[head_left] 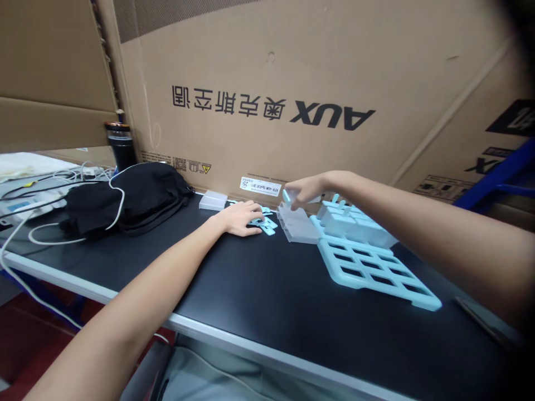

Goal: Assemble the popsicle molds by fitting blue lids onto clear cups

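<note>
My left hand (242, 217) lies on the black table (251, 301) with its fingers bent over several small light-blue plastic sticks (267, 224). My right hand (303, 191) pinches one light-blue stick (287, 195) just above a translucent white mould cup (298, 224) that lies on its side. A light-blue grid tray (368, 267) rests on the table to the right, with several white mould cups (355, 223) seated in its far rows and its near cells empty.
Large AUX cardboard boxes (292, 89) wall off the back. A black cloth bag (134, 197) with white cables (50, 223) lies at the left, beside a dark tumbler (120, 146). A small white box (213, 200) sits by the cardboard. A blue frame (497, 172) stands at the right.
</note>
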`<control>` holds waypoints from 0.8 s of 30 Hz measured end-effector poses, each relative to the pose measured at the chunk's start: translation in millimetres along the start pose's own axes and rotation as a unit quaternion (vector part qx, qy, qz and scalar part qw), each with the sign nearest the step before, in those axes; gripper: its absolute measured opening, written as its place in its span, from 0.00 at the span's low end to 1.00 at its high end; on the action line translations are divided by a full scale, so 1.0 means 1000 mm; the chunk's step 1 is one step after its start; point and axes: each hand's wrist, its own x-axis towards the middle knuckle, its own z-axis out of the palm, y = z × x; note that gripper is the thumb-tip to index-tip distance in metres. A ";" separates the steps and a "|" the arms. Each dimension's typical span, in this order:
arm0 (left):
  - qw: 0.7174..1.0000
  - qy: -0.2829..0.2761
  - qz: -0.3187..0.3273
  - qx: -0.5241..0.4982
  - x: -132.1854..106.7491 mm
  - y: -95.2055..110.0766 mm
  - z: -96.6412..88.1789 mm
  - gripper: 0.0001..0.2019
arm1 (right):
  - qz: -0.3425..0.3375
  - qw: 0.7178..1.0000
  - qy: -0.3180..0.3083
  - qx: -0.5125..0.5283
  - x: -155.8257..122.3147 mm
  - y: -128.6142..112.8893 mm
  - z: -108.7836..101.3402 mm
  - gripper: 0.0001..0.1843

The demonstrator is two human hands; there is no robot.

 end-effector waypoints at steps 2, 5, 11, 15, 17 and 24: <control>1.000 -0.007 0.010 -0.004 0.004 0.005 0.002 0.16 | -0.004 0.996 -0.086 0.004 -0.008 0.007 -0.003 0.27; 1.000 -0.009 0.008 -0.003 0.006 0.009 0.002 0.15 | 0.007 0.991 -0.136 0.006 -0.015 0.015 -0.004 0.33; 1.000 -0.013 0.006 0.002 0.007 0.010 0.003 0.13 | -0.037 0.996 -0.062 -0.057 0.000 0.019 0.013 0.34; 1.000 -0.011 0.012 0.003 0.009 0.011 0.003 0.13 | -0.048 0.996 -0.025 -0.064 0.007 0.000 0.017 0.37; 1.000 0.011 -0.003 0.001 0.007 0.009 -0.001 0.15 | -0.068 0.996 -0.005 -0.057 0.006 -0.014 0.012 0.36; 0.954 0.202 -0.184 -0.123 -0.013 -0.013 -0.019 0.16 | -0.116 0.988 0.091 -0.048 -0.009 -0.044 0.000 0.30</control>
